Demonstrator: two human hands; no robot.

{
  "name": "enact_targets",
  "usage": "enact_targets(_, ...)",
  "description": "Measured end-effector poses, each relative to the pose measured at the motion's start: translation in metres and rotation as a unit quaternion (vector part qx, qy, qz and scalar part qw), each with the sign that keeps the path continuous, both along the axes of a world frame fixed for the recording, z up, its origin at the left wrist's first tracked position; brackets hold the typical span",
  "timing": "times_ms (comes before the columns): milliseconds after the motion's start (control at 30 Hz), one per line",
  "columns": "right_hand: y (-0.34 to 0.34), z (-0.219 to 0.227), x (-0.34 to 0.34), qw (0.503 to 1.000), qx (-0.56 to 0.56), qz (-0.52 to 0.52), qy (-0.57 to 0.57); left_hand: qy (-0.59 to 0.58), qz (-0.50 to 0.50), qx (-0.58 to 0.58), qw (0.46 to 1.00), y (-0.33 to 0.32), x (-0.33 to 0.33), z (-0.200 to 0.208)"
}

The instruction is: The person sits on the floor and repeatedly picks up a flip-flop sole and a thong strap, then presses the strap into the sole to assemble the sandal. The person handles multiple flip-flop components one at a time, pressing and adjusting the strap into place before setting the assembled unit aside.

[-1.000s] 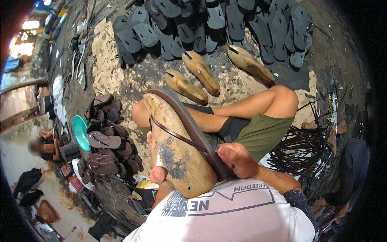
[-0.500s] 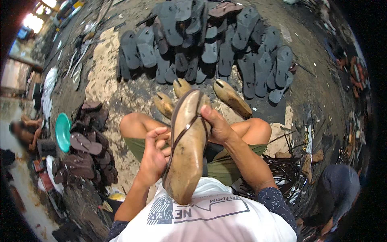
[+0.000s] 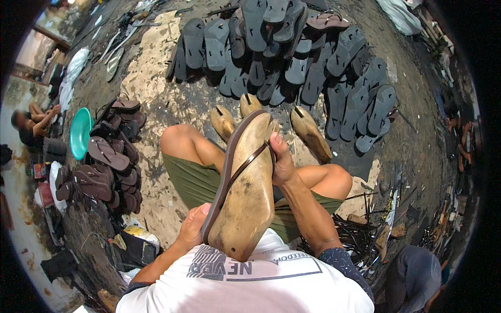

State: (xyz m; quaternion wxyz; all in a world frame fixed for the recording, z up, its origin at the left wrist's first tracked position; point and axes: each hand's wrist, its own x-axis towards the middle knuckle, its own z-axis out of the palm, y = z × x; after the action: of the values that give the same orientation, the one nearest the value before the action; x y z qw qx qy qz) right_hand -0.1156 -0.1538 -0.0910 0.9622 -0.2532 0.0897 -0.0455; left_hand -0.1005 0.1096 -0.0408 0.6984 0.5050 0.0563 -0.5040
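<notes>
A worn wooden shoe last [image 3: 242, 206] sits in a brown flip-flop [image 3: 221, 195], its dark strap [image 3: 244, 170] stretched over the wood. Both are held up above my lap, toe end away from me. My right hand [image 3: 283, 161] is closed around the toe half, thumb on the wood beside the strap. At the heel end my left hand [image 3: 194, 227] grips the sole's edge, thumb up against its side; its other fingers are hidden behind. Beyond the toe lie more wooden lasts, one [image 3: 310, 134] on the right and another [image 3: 223, 122] on the left.
Grey soles [image 3: 216, 44] lie heaped ahead. Brown flip-flops [image 3: 108, 153] pile up at left beside a green basin [image 3: 80, 134]. Dark strips [image 3: 348, 235] are scattered at right. One person [image 3: 36, 122] sits far left; another's dark-clothed part [image 3: 415, 276] shows at lower right.
My left hand has gone from beside the strap down to the heel and closed on the sole's edge. The flip-flop has turned, showing more of its left side. The view has shifted.
</notes>
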Motion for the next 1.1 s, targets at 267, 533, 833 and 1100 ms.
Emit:
enact_targets(267, -0.045, 0.035, 0.017, 0.944, -0.293, 0.139, 0.060, -0.453, -0.105, 0.062, 0.883, -0.046, 0.071, 0.026)
enact_targets(533, -0.014, 0.030, -0.004, 0.980, -0.198, 0.007, -0.019, -0.216, -0.009, -0.182, 0.959, -0.091, 0.051, 0.033)
enact_targets(833, 0.049, 0.049, -0.049, 0.955, 0.254, 0.100, -0.112, -0.104, -0.018, -0.343, 0.933, -0.135, 0.084, 0.031)
enact_targets(1100, 0.031, 0.031, -0.037, 0.961, -0.255, -0.100, 0.015, -0.174, -0.054, -0.109, 0.977, -0.113, 0.075, -0.003)
